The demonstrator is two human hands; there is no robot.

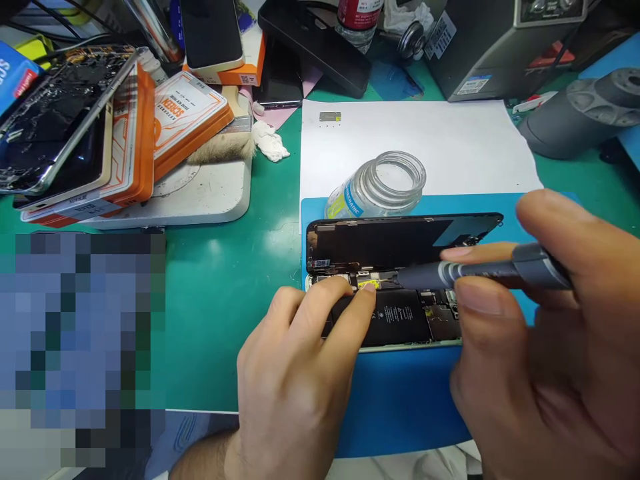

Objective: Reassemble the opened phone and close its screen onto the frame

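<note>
An opened smartphone (400,313) lies on the blue mat, its screen assembly (380,243) tilted up along the far side and leaning by the glass jar (397,180). Inside, a black battery (397,317) and metal parts show. My left hand (305,360) has its fingers curled over the phone's left part, with fingertips on the inside beside a small yellow piece (369,285). Its thumb is hidden. My right hand (530,333) grips a dark grey pen-shaped screwdriver (480,272), whose tip points left into the phone's upper inner edge, close to my left fingertips.
White paper (450,133) with a small metal plate (330,117) lies behind the mat (400,393). Orange screen boxes (187,117), a brush (223,147) and phone parts crowd the left. A grey device (490,50) and a grey cylindrical tool (575,117) stand at right.
</note>
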